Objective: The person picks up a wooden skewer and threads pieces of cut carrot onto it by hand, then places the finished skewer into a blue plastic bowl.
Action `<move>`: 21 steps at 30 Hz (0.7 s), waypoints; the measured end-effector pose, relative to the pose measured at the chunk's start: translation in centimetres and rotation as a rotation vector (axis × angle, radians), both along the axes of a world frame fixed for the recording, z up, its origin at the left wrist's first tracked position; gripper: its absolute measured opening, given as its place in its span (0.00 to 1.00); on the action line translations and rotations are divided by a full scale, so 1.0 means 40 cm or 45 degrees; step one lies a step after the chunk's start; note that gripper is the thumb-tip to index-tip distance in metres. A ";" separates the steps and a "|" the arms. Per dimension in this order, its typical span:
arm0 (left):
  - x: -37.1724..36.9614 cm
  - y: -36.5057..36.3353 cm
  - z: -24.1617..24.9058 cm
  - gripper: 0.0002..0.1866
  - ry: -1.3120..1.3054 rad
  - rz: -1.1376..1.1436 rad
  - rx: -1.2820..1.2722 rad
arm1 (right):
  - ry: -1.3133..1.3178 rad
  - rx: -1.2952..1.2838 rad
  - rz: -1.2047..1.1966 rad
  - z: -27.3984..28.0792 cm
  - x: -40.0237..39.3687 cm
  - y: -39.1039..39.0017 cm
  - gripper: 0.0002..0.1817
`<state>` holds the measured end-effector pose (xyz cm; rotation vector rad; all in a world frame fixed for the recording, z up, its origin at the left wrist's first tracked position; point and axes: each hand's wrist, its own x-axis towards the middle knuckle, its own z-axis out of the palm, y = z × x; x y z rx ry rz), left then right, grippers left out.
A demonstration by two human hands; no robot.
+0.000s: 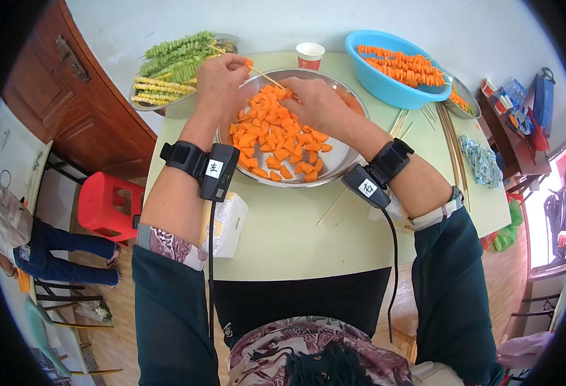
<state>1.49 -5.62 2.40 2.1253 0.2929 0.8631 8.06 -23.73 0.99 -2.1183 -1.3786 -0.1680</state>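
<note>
Evidently resting green skewers [176,61] and yellow skewers [157,90] side by side in an oval tray [183,106], left of the steel basin [289,184], likely to avoid crushing. Pinching a carrot piece [249,63] between thumb and fingers of the left hand [220,80], above the basin's far left rim, probably to guard against slipping; perhaps also covering more of the stick behind those fingers, though hard to tell. Standing a white box [230,225] at the basin's near left, out of the hands' way. Heaping loose carrot chunks [273,128] inside the basin, within easy reach of both hands. Slanting a thin skewer [267,78] over the basin's far side, pinching the lower end with the right hand [318,103], fingers bent, apparently to steady and aim. Setting a paper cup [310,56] just beyond the basin. Holding carrot skewers [402,66] in a blue tub [389,91] at the basin's far right, perhaps for containment. Lying loose right of the basin, bare sticks [399,122], seemingly for ready access; farther right, bunching a patterned cloth [482,162] near the table [283,241] edge.
</note>
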 end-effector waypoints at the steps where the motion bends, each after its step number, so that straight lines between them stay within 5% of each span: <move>1: 0.003 0.004 -0.002 0.09 -0.010 -0.021 -0.024 | -0.051 0.003 -0.027 -0.003 -0.001 0.001 0.16; 21: 0.016 -0.003 -0.019 0.10 -0.113 -0.231 -0.281 | -0.090 -0.057 -0.110 0.007 -0.014 0.003 0.14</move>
